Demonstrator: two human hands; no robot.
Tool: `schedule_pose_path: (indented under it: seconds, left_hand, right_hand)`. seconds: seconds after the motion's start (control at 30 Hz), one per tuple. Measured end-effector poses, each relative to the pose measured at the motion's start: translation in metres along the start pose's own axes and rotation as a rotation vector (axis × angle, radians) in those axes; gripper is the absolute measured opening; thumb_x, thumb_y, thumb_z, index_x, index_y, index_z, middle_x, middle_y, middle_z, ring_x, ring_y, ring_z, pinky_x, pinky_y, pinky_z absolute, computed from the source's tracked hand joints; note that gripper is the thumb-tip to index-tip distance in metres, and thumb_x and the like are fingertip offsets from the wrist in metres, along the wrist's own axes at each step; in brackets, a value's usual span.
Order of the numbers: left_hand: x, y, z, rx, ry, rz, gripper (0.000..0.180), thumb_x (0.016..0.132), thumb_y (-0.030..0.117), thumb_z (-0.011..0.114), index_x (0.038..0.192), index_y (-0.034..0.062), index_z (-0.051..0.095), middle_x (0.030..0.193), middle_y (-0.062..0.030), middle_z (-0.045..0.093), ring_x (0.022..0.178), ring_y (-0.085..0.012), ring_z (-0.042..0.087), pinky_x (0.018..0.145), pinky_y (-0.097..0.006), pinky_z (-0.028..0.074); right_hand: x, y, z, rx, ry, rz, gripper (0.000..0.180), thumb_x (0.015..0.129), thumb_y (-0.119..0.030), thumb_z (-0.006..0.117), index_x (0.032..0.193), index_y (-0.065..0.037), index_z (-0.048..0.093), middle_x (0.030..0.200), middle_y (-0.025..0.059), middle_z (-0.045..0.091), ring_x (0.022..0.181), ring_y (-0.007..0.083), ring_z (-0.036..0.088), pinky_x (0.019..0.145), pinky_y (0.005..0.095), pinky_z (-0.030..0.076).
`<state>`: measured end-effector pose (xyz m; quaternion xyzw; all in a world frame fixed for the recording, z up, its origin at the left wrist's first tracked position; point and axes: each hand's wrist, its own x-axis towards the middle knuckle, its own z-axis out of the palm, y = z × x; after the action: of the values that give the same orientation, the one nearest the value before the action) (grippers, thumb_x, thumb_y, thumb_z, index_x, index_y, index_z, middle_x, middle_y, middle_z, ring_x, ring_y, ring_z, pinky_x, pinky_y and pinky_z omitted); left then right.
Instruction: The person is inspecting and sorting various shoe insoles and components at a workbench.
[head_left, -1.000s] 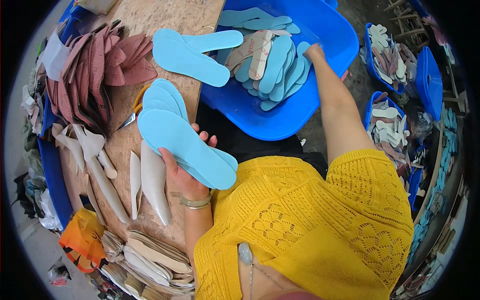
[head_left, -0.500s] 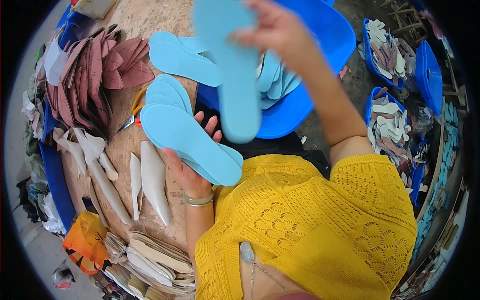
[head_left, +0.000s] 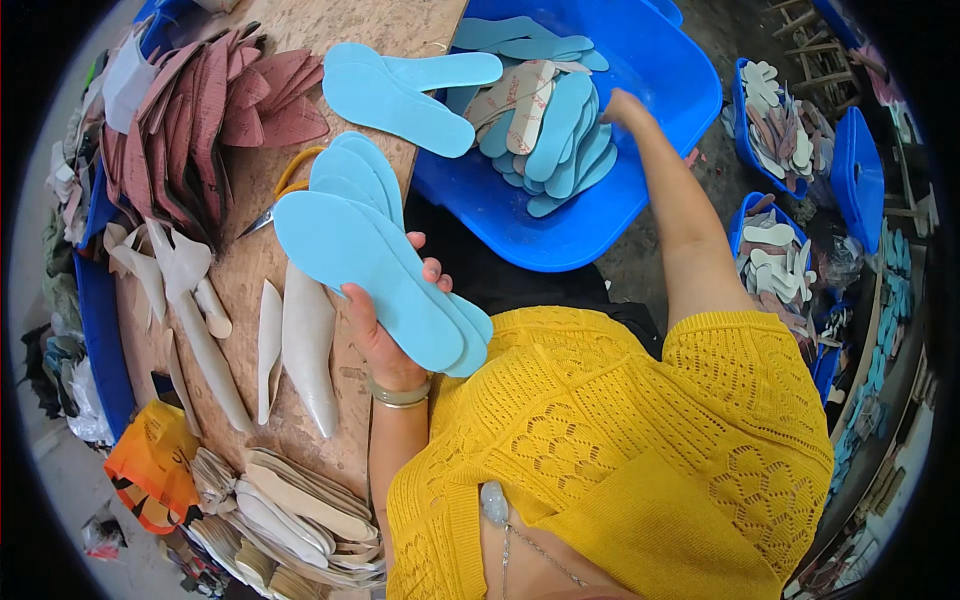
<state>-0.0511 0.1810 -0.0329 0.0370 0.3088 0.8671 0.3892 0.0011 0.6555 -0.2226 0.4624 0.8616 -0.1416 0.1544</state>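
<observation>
Head view: a person in a yellow knitted top (head_left: 640,450) is sitting at a wooden bench (head_left: 250,270), sorting foam shoe insoles.

Left hand: the left hand (head_left: 385,325) is gripping a stack of light blue insoles (head_left: 370,260), fingers curling over the near edge and the thumb tucked beneath; the stack is fanning out towards 10 o'clock from the palm.

Right hand: the right hand (head_left: 615,105) is reaching out at 1 o'clock into the blue plastic tub (head_left: 660,60), fingertips resting at the edge of the pile inside; whether it is pinching anything, I cannot tell.

Tub contents: a heap of light blue insoles (head_left: 555,140) is lying in the tub, with two beige printed insoles (head_left: 515,95) on top.

Loose pair: two light blue insoles (head_left: 400,85) are lying crossed, overhanging the tub's rim at 11 o'clock from the held stack.

Scissors: yellow-handled scissors (head_left: 285,190) are lying on the bench just beside the held stack, partly under it.

Bench, 9 o'clock: white pointed sole pieces (head_left: 300,340) are lying flat; dark red insoles (head_left: 210,110) are fanning out further back.

Bench, 7 o'clock: stacked cream insoles (head_left: 290,510) are sitting by an orange bag (head_left: 150,465).

Floor, 3 o'clock: blue crates (head_left: 790,130) are holding mixed insoles.
</observation>
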Motion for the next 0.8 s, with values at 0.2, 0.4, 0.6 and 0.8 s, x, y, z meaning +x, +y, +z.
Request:
schedule_pose_path:
  seconds: [0.2, 0.4, 0.6, 0.8]
  left_hand:
    - [0.007, 0.0, 0.005, -0.039, -0.03, -0.018, 0.076, 0.091, 0.062, 0.051, 0.139, 0.0054, 0.034, 0.126, -0.015, 0.048, 0.09, -0.0217, 0.051, 0.078, -0.037, 0.047]
    - [0.003, 0.004, -0.007, 0.021, -0.03, -0.01, 0.084, 0.089, 0.066, 0.048, 0.146, 0.0065, 0.028, 0.137, -0.0192, 0.046, 0.117, -0.0307, 0.052, 0.09, -0.042, 0.05]
    - [0.007, -0.012, 0.02, 0.201, 0.043, 0.06, 0.096, 0.084, 0.073, 0.046, 0.15, 0.008, 0.02, 0.143, -0.0222, 0.041, 0.132, -0.0391, 0.041, 0.101, -0.049, 0.045]
    - [-0.001, -0.004, -0.001, -0.061, -0.199, -0.108, 0.101, 0.081, 0.076, 0.049, 0.148, 0.0045, 0.022, 0.145, -0.0199, 0.038, 0.118, -0.0312, 0.05, 0.091, -0.044, 0.049]
  right_hand:
    - [0.029, 0.081, -0.006, 0.008, -0.054, -0.044, 0.023, 0.069, -0.007, 0.071, 0.092, -0.003, 0.071, 0.078, 0.0135, 0.071, 0.065, 0.0236, 0.068, 0.058, 0.0354, 0.055]
    - [-0.088, 0.027, -0.188, 1.011, 0.289, -0.395, 0.036, 0.084, -0.013, 0.062, 0.119, -0.005, 0.064, 0.089, 0.0072, 0.068, 0.071, 0.0152, 0.065, 0.062, 0.027, 0.052]
    - [-0.249, -0.114, -0.226, 1.291, 0.034, -0.801, 0.041, 0.086, -0.005, 0.064, 0.126, 0.0, 0.059, 0.087, 0.005, 0.066, 0.068, 0.0117, 0.061, 0.061, 0.0254, 0.052]
    - [-0.185, -0.139, -0.162, 1.17, 0.172, -0.849, 0.035, 0.087, -0.02, 0.062, 0.119, -0.005, 0.064, 0.094, 0.0079, 0.07, 0.074, 0.0158, 0.068, 0.066, 0.0265, 0.055]
